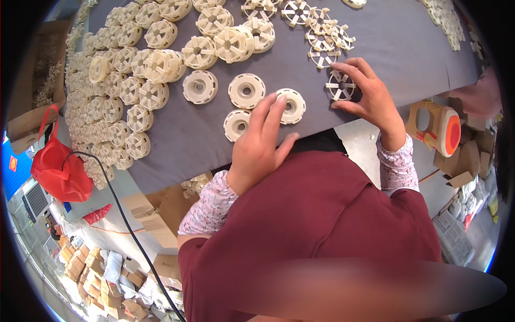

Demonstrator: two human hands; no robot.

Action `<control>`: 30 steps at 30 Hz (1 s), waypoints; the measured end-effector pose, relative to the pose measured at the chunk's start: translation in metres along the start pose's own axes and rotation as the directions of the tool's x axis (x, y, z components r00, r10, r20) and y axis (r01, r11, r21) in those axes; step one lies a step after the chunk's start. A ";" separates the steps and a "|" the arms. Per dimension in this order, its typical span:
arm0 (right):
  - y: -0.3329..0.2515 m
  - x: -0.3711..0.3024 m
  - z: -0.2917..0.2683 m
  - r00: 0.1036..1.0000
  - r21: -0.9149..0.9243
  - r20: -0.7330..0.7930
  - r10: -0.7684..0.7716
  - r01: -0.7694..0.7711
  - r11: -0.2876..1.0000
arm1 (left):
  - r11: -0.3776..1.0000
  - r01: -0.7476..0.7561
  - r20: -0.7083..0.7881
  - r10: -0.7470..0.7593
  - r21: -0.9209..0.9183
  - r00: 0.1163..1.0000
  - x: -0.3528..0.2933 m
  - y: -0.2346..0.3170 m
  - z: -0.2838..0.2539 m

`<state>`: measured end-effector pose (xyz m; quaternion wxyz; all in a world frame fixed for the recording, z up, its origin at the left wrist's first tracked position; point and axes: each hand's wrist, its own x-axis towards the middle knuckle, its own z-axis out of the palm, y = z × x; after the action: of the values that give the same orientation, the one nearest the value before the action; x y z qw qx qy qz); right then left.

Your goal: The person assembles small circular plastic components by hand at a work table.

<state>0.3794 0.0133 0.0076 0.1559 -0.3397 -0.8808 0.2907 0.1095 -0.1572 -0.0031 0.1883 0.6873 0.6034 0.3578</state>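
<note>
My left hand (263, 142) reaches over a small group of cream plastic discs with its fingers stretched out and the thumb apart. Its fingertips rest at the edge of the rightmost disc (293, 107). Beside it lie another disc (247, 90) and one partly covered by the hand, the lower disc (235, 125). A further disc, with a coil spring (199, 86) in its centre, sits to the left. Thumb and fingers of my right hand (371, 99) span a thin white spoked ring (340, 85) at opposite edges.
More spoked rings (323, 40) lie at the far side of the grey-covered table (397, 45). Many assembled cream wheels (140, 118) crowd its left side. A red bag (61, 166) hangs by the left edge, near a black cable (115, 198). Cardboard boxes (86, 268) stand below.
</note>
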 end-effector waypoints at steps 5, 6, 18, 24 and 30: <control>-0.006 -0.007 -0.002 0.986 0.164 0.027 0.164 -0.166 0.972 | 0.994 0.112 0.158 -0.107 -0.019 0.982 0.021 0.007 0.016; -0.002 -0.009 0.000 0.988 0.168 0.027 0.155 -0.157 0.973 | 0.993 0.116 0.171 -0.108 -0.039 0.979 0.025 0.009 0.018; -0.017 -0.005 -0.001 0.997 0.348 0.025 -0.070 0.057 0.936 | 0.637 0.413 0.286 -0.299 -0.651 0.911 0.028 0.006 0.035; -0.025 0.014 0.003 0.970 0.284 0.070 -0.231 0.203 0.937 | 0.608 0.413 0.322 -0.259 -0.679 0.911 0.026 -0.002 0.033; -0.023 0.022 0.005 0.962 0.228 0.199 -0.189 0.142 0.963 | 0.579 0.435 0.275 -0.347 -0.690 0.897 0.029 0.005 0.037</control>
<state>0.3495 0.0129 0.0198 0.1170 -0.2117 -0.8820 0.4044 0.1405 -0.1240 -0.0170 0.5555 0.4202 0.5324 0.4811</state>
